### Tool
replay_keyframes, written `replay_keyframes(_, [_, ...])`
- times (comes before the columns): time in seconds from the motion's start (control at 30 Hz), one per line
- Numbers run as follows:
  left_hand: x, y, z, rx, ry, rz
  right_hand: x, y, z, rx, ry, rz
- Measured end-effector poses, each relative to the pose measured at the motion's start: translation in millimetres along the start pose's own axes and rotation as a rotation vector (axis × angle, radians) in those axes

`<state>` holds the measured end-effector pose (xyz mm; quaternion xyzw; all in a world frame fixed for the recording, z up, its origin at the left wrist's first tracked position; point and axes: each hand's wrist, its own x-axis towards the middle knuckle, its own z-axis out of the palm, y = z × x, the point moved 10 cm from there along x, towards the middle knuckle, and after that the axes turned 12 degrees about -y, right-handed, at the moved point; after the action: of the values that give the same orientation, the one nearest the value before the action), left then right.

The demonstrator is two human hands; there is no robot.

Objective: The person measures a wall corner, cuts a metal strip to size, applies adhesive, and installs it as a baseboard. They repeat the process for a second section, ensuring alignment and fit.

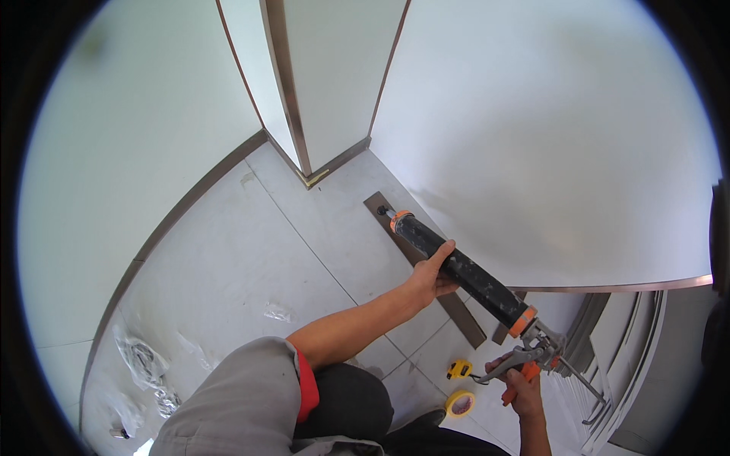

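Note:
A long caulking gun with a scuffed black barrel (487,286) and orange end caps lies slantwise across the middle right. My left hand (437,275) is wrapped round the barrel from below, its thumb on top. At the rear, my right hand (525,391) grips the orange handle and the metal trigger. The gun's dark nozzle tip (382,210) is over the far end of a brown skirting strip (465,321) on the floor; whether it touches cannot be told. Part of the strip is hidden behind the barrel and my left hand.
Beside my right hand lie a yellow tape measure (459,370) and a yellow tape roll (459,403). Clear plastic wrappings (144,363) litter the tiled floor at left. Stacked strips and panels (620,334) stand at right. White walls and a brown-trimmed corner (308,181) bound the far side.

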<state>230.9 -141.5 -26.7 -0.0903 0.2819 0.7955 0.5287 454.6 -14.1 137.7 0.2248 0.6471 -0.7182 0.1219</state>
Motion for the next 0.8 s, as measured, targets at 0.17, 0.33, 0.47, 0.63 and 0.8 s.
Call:
replay_keyframes(0.17, [-7, -19, 14, 0.006, -0.038, -0.077, -24, 7, -20, 0.011, 0.098, 0.052])
replay_keyframes(0.33, [-10, -83, 62, 0.06, -0.132, -0.139, -92, 20, -63, 0.046, 0.206, 0.027])
replay_keyframes(0.47, [-6, -119, 68, 0.101, -0.133, -0.213, -121, 34, -79, 0.089, 0.27, 0.035])
replay_keyframes(0.63, [0, -138, 62, 0.113, -0.148, -0.257, -123, 48, -88, 0.045, 0.294, 0.058])
replay_keyframes(0.8, [8, -151, 55, 0.138, -0.114, -0.266, -120, 59, -104, -0.035, 0.282, 0.103])
